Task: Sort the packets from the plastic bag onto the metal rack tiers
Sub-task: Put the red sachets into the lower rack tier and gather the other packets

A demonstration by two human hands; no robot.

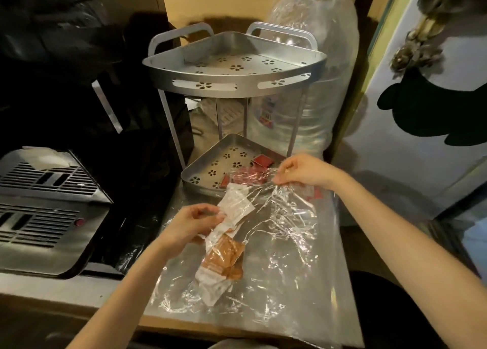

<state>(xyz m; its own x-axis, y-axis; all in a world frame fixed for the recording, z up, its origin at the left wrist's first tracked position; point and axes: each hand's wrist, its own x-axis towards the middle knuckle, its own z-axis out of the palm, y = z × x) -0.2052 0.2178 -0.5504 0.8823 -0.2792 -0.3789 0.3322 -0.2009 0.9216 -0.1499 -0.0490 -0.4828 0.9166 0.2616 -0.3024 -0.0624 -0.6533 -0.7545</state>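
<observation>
A clear plastic bag [287, 232] lies crumpled on the metal counter [340, 290], right in front of the two-tier metal rack [234, 66]. White and brown packets [224, 253] sit bunched inside the bag's left side. The left hand [189, 227] has its fingers curled round the top of that bunch through the plastic, gripping it. The right hand [303, 172] pinches the bag's far edge and lifts it up just beside the rack's lower tier [208, 164]. A few red packets [262, 161] already lie on that lower tier, some seen through the film. The upper tier [266, 47] shows only its flower-punched floor. Behind the rack stands a big plastic-wrapped water bottle [324, 58], and a slotted steel appliance [39, 206] sits off to the left
</observation>
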